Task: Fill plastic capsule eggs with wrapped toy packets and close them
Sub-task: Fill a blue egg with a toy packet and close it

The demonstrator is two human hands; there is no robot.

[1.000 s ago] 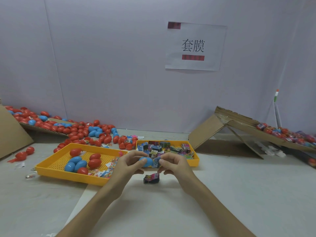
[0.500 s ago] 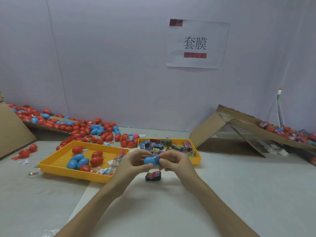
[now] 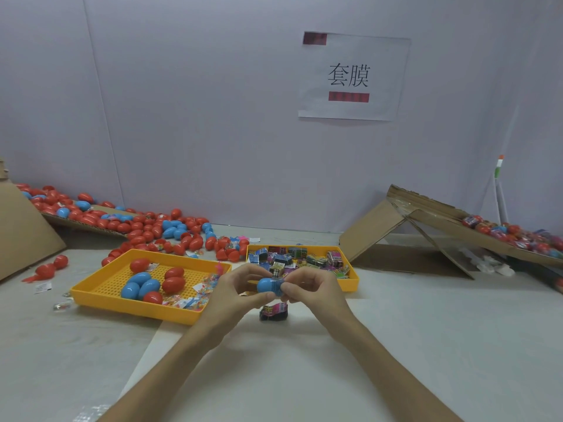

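Centre frame, our left hand (image 3: 236, 289) pinches a blue capsule egg (image 3: 265, 285) while our right hand (image 3: 310, 288) fingers close on a wrapped packet (image 3: 277, 286) at its open end, above the table (image 3: 426, 330).

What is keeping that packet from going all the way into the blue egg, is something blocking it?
Nothing visible blocks it. The left hand holds the blue egg, and the right hand presses the packet straight against its open end. The inside of the egg is hidden.
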